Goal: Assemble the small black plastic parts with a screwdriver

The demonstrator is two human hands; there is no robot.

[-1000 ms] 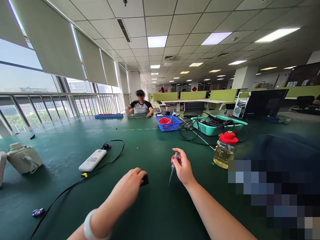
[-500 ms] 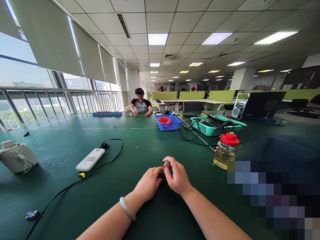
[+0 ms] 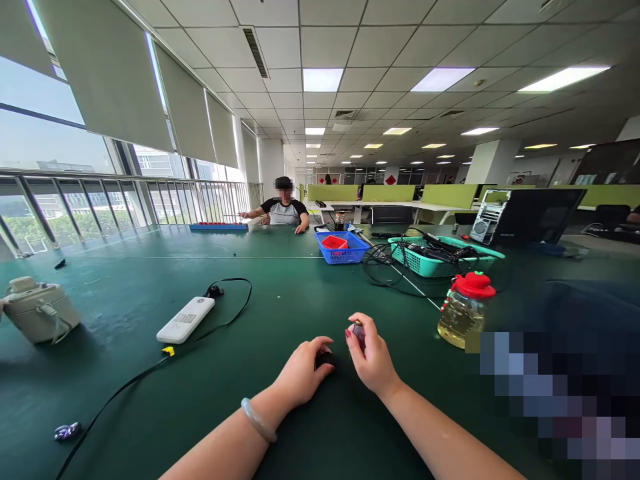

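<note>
My left hand (image 3: 303, 370), with a pale bangle (image 3: 258, 420) on the wrist, curls around a small black object (image 3: 325, 361) at the table surface. Its kind is hard to make out because the fingers cover part of it. A short way to the right, my right hand (image 3: 373, 357) is raised slightly and pinches a small purplish-grey object (image 3: 359, 331) with a gold-coloured end between thumb and fingers. A gap separates the two hands. Both are over the dark green table (image 3: 280, 313).
Left lie a white power bank (image 3: 186, 320), a black strap (image 3: 117, 393) and a shiny purple item (image 3: 67, 432), near a beige bottle (image 3: 40, 310). Right stand a red-lidded jar (image 3: 463, 313), a blue basket (image 3: 345, 253) and a green basket (image 3: 425, 265) with cables. A person (image 3: 285, 210) sits opposite.
My hands have moved apart; the right one has shifted right with the purplish-grey object, and more of the black object shows in the left. The person opposite has stretched an arm toward the blue tray.
</note>
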